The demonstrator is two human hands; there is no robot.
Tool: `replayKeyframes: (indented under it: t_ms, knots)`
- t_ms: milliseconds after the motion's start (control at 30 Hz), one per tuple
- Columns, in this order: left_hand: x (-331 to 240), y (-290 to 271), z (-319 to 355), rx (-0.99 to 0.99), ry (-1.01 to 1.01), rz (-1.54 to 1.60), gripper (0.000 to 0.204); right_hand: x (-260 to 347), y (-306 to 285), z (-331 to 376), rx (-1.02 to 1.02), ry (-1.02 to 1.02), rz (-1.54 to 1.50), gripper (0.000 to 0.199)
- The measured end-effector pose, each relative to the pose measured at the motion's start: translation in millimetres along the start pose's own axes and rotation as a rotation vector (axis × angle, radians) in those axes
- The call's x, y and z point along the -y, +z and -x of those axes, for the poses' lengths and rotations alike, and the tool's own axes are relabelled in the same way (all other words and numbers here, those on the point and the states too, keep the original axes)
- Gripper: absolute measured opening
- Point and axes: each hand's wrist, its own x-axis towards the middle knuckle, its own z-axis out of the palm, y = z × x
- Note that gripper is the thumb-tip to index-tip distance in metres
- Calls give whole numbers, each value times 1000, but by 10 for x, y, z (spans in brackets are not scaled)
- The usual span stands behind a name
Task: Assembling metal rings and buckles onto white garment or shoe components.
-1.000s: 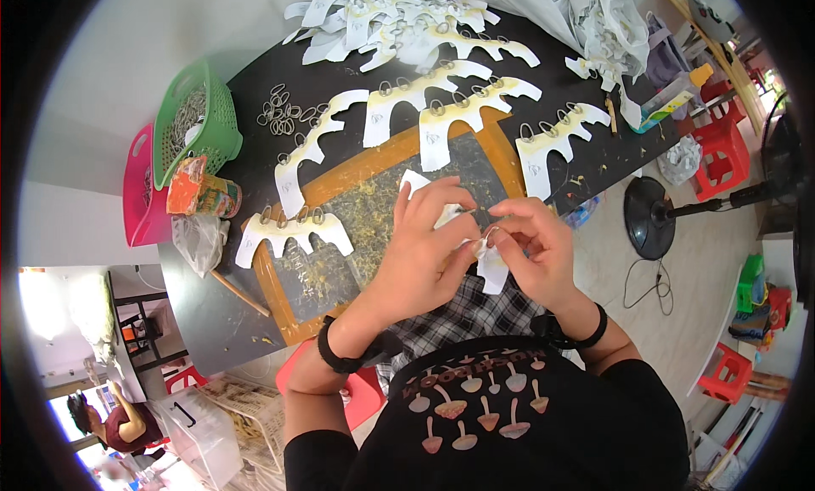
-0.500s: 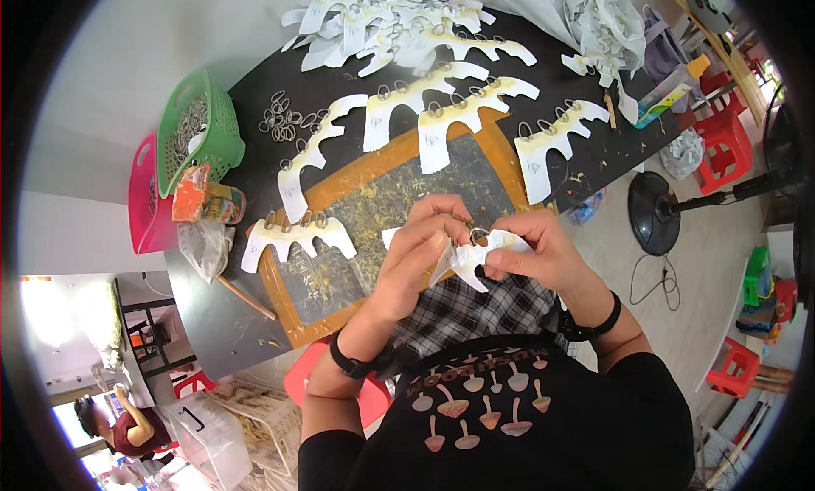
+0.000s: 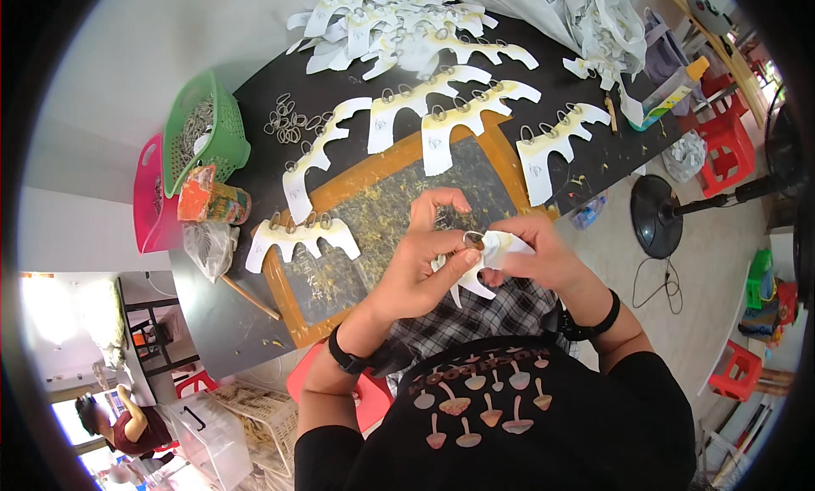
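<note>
Low over the near edge of the table, both hands hold a small white cut-out piece [image 3: 470, 284] with a metal ring [image 3: 473, 237] at its upper edge. My left hand [image 3: 418, 270] pinches it by the ring between thumb and a finger, while another finger is raised and curled. On the other side, my right hand [image 3: 548, 252] grips the piece's yellow-stained end; its fingertips are partly hidden. Similar arched white pieces [image 3: 301, 241] with rings along their yellowish top edges lie around a dark board [image 3: 378, 198] framed in orange-brown tape.
Loose metal rings [image 3: 290, 122] lie left of the pieces. Beside them stand a green basket [image 3: 227, 143], a pink basket [image 3: 149, 185] and an orange-topped can [image 3: 225, 204]. More white pieces [image 3: 373, 33] are heaped at the back. A black fan [image 3: 655, 215] stands on the floor at right.
My left hand's fingers have shifted: one has lifted off and curled upward, and the thumb has moved in by the ring. The white piece has turned slightly in my hands.
</note>
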Motion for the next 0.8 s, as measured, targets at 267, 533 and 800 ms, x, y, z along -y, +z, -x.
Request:
replayKeyframes:
  t_ms: [267, 533, 800]
  knots:
    - [-30, 132, 57, -85, -61, 475, 23, -156, 41, 43, 96, -196, -12, 15]
    - [-169, -286, 287, 124, -480, 119, 41, -204, -97, 51, -210, -203, 234, 19]
    - [42, -588, 394, 124, -335, -630, 54, -227, -38, -16, -580, -373, 965, 53]
